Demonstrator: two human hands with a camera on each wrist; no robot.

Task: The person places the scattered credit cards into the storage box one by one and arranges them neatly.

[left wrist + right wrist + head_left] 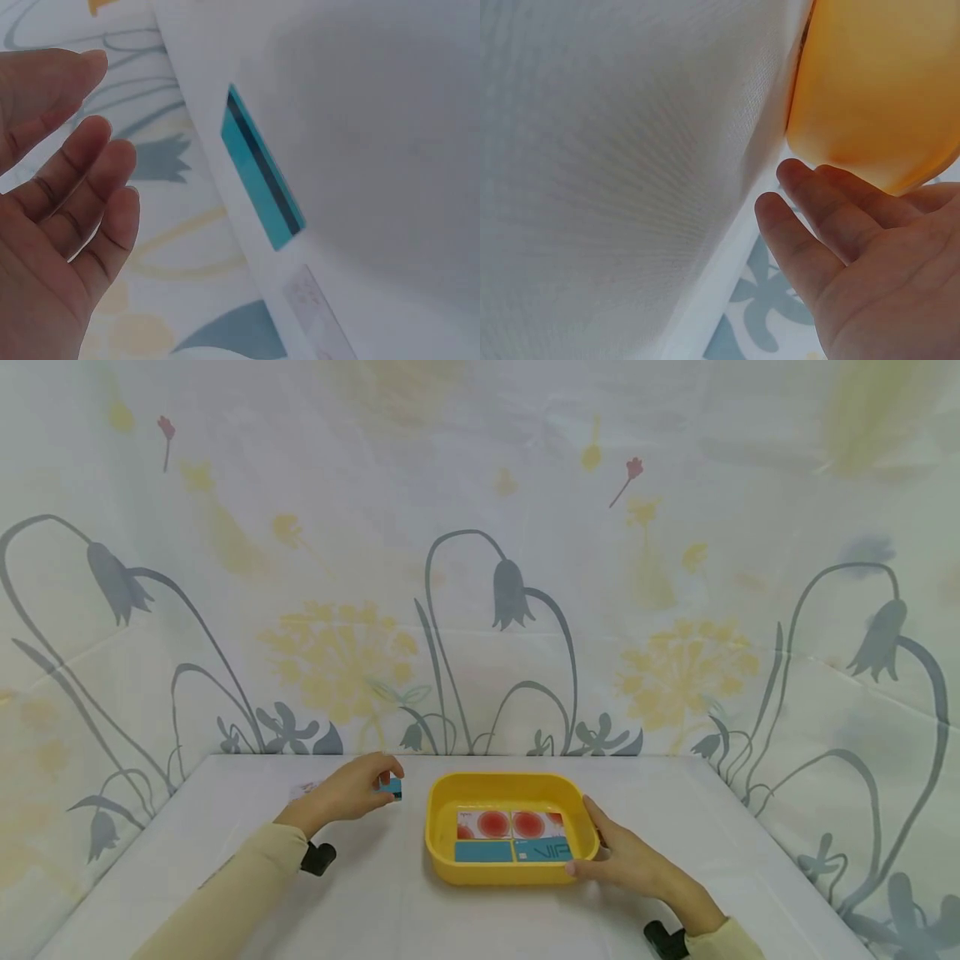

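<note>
In the head view a yellow tray holds white cards with red circles and blue cards, one lettered VIP upside down. My right hand rests against the tray's right end, thumb at the front corner; in the right wrist view its fingers stretch beside the tray wall. Left of the tray, my left hand hovers with loosely bent fingers, holding nothing. A blue card with a black stripe lies on the table beyond it, partly hidden by the hand in the head view.
A pale printed card lies near the striped one, by the far table edge. The white table ends at a flower-printed backdrop. Dark wrist mounts hang below both wrists.
</note>
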